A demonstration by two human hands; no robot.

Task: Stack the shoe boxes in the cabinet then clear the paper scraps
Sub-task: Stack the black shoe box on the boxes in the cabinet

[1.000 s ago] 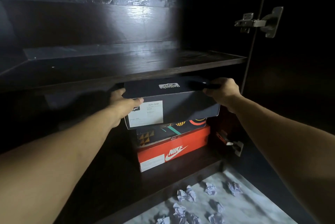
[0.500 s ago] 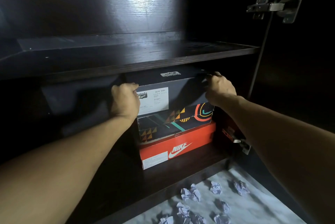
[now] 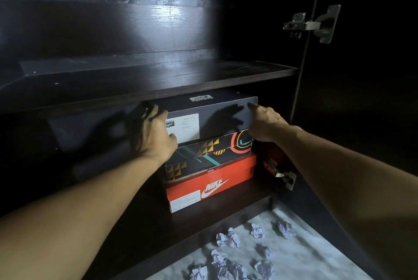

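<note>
left hand (image 3: 153,134) fingers spread on dark top box (image 3: 217,119) left end | right hand (image 3: 263,121) likewise, right end | box runs left-right between them

We list: top shoe box (image 3: 217,119), dark navy with white label; middle box (image 3: 203,157), black with orange triangles, teal stripes, red rings; bottom box (image 3: 217,180), red-orange with white swoosh; paper scraps (image 3: 228,240), pale lilac-white; floor (image 3: 300,257), mottled grey; cabinet (image 3: 135,80), dark brown woodgrain.
</note>
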